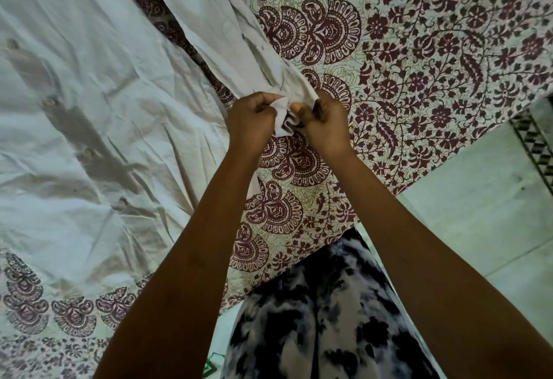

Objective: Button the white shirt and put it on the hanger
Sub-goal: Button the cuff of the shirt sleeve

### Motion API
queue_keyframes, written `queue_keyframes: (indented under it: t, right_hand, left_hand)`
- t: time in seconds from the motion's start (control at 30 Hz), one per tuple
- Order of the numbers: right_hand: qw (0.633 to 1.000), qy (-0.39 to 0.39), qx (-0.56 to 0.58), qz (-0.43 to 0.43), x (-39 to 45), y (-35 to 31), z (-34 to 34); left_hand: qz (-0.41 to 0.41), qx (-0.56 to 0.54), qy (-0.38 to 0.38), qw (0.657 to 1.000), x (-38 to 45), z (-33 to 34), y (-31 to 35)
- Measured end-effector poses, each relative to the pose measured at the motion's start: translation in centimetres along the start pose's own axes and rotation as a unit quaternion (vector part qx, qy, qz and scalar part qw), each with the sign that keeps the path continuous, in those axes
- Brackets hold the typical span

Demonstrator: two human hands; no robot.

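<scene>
Wrinkled white shirt (89,109) lies flat on a bed (419,49) covered in maroon paisley-print cloth, one sleeve (221,34) running diagonally toward the hands. Left hand (251,118) and right hand (326,124), arms extended, fingers curled, pinch the bunched cuff (284,121) between them.

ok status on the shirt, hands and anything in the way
Left hand and right hand both pinching the sleeve cuff. White shirt flat on the patterned bedsheet. No hanger in view, nothing blocking.
</scene>
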State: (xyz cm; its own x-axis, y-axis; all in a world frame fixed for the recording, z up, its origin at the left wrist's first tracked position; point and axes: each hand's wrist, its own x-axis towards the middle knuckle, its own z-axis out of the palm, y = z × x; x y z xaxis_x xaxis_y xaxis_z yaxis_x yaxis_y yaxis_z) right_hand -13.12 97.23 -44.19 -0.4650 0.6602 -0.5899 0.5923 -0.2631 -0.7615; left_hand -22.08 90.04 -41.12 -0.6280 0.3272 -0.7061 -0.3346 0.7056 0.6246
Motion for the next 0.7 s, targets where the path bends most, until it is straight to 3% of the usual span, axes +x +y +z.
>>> queue_keyframes:
  t: [0.17,0.4,0.53,0.7]
  right_hand:
    - [0.998,-0.002,0.06,0.007,-0.3,0.0,0.1]
    - [0.999,-0.008,0.036,-0.009,0.0,0.0,-0.1]
    - [0.998,-0.046,0.029,-0.03,0.0,-0.3,-0.3]
    - [0.993,-0.069,-0.044,-0.089,0.6,-0.1,-0.5]
  left_hand:
    - [-0.008,0.015,-0.027,0.999,0.2,-0.3,0.2]
    - [-0.042,-0.123,-0.088,0.988,0.0,-0.6,0.4]
    - [-0.012,-0.131,-0.06,0.99,0.0,-0.7,-0.5]
    - [-0.031,-0.215,-0.037,0.976,-0.6,-0.1,-1.3]
